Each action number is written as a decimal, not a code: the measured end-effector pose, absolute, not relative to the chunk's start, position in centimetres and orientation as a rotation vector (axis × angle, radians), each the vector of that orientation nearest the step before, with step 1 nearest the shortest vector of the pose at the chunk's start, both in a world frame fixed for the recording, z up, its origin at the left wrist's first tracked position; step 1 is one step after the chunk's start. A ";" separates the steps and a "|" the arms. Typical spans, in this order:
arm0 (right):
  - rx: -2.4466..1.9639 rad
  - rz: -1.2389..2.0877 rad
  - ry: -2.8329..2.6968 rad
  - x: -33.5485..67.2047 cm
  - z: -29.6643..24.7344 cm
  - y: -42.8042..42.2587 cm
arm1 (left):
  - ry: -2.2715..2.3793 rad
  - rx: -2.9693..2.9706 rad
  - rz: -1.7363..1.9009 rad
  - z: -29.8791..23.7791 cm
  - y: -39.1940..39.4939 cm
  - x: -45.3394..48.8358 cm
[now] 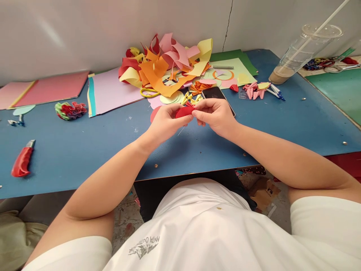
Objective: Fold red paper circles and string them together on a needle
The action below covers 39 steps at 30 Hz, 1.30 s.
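Both hands meet above the middle of the blue table (84, 150). My left hand (166, 122) and my right hand (216, 114) pinch a small red paper piece (184, 111) between their fingertips, fingers closed on it. A thin pale strand hangs down from under the paper. Just behind the hands lie a black phone (216, 93), small yellow folded papers (191, 98) and a pile of curled orange, pink, yellow and red paper scraps (166, 64).
A red-handled knife (21, 161) lies at the left front. A folded red-and-green paper flower (70, 110) and pink and lilac sheets (113, 90) are left of centre. A plastic cup with straw (304, 51) and green sheets (239, 69) stand at the right rear.
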State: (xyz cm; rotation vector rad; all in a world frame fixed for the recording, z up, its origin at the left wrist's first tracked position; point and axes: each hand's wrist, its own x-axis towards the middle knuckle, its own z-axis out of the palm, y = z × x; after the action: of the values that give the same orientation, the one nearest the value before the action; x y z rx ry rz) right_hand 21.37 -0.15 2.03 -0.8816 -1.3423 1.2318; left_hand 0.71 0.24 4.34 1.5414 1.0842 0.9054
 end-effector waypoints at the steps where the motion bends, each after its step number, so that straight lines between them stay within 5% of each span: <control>1: -0.877 1.233 -1.343 21.4 2.0 -0.1 | 1.075 1.520 0.897 4.3 0.3 0.7; 39: -0.696 1.311 -1.280 21.0 1.8 0.1 | 1.061 1.612 1.051 4.4 -0.3 0.8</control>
State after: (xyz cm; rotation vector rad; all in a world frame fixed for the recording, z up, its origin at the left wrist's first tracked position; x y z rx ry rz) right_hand 21.03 0.15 1.81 -0.6962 -1.2803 1.3113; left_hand 0.85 -0.29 4.41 1.6122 1.0606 1.0511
